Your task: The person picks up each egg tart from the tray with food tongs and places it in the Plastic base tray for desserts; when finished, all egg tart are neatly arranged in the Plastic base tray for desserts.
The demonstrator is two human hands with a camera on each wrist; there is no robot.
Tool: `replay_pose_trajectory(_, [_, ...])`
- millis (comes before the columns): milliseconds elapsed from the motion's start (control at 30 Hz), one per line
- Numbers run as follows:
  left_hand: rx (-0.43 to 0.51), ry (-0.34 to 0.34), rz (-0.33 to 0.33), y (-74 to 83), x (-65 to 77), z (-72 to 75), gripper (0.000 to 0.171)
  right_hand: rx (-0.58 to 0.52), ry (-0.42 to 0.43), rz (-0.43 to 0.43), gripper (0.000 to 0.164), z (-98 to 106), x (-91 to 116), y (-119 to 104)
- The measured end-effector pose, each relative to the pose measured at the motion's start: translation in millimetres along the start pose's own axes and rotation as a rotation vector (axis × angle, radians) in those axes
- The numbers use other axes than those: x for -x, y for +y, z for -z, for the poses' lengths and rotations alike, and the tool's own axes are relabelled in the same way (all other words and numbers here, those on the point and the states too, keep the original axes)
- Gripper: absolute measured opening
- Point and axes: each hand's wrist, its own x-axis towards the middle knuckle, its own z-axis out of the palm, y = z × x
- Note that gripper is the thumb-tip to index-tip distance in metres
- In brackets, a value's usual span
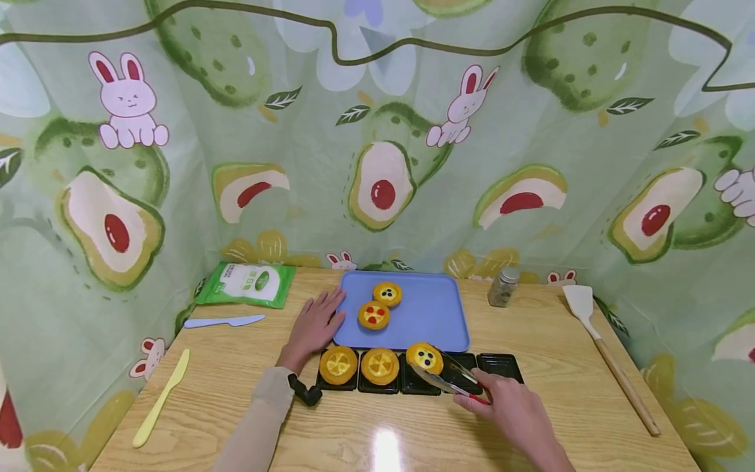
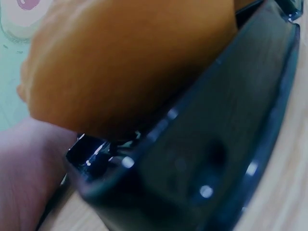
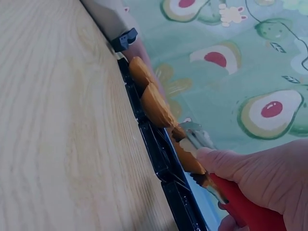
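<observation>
Tabletop (image 1: 545, 334), blue tray (image 1: 427, 308) beyond tongs (image 1: 439, 383)

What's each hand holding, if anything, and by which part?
Right hand: tongs, by the red handle; these clasp a dark-berried tart by its sides. Left hand: nothing, resting at the edge of the blue tray.

Wood-grain tabletop (image 1: 548, 347). Left: green-and-white packet (image 1: 245, 284) at rear; blue knife (image 1: 224, 322) just in front; yellow knife (image 1: 162, 397) nearer. Right: capped jar (image 1: 504, 288) near rear edge; wooden-handled spatula (image 1: 603, 349). Surround: avocado-and-rabbit-print curtain (image 1: 312, 203).
</observation>
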Motion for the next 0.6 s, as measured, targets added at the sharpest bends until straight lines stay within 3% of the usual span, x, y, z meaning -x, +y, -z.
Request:
replay_pose_trajectory(400, [0.019, 0.025, -0.001, 1.1, 0.6, -1.1, 0.06, -0.007, -0.02, 0.007, 0.053, -5.4, 6.5, 0.3])
replay_pose_trajectory(600, [0.023, 0.046, -0.014, 2.6, 0.6, -1.1, 0.059, -0.002, -0.003, 0.016, 0.059, -8.0, 5.5, 1.8])
